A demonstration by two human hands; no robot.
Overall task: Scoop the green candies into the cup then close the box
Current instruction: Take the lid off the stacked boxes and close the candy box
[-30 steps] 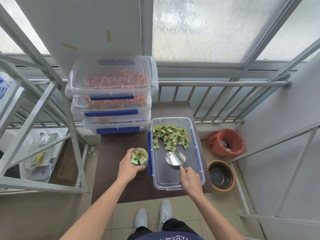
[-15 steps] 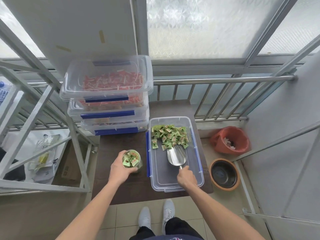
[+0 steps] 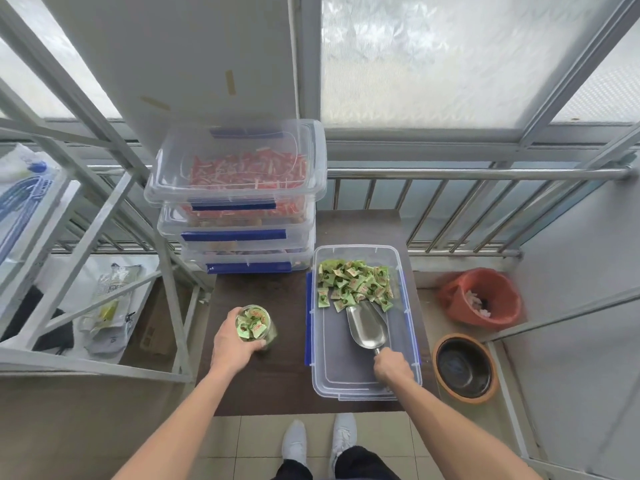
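Observation:
An open clear plastic box (image 3: 325,375) with blue latches stands on the right of a dark brown table (image 3: 277,382). Green wrapped candies (image 3: 355,284) are heaped in its far half. My right hand (image 3: 393,368) grips the handle of a metal scoop (image 3: 367,327), whose mouth touches the near edge of the heap. The scoop's bowl looks empty. My left hand (image 3: 232,341) is wrapped around a small clear cup (image 3: 254,323) that stands on the table left of the box and is partly filled with green candies.
Three stacked lidded clear boxes (image 3: 239,199) with red candies stand at the table's back left. A metal rack (image 3: 86,237) stands to the left, and a railing (image 3: 467,209) runs behind. On the floor at right are an orange bin (image 3: 481,296) and a dark bowl (image 3: 464,367).
My right hand has pushed the scoop forward from the box's middle to the edge of the candy heap. My left hand has kept hold of the cup.

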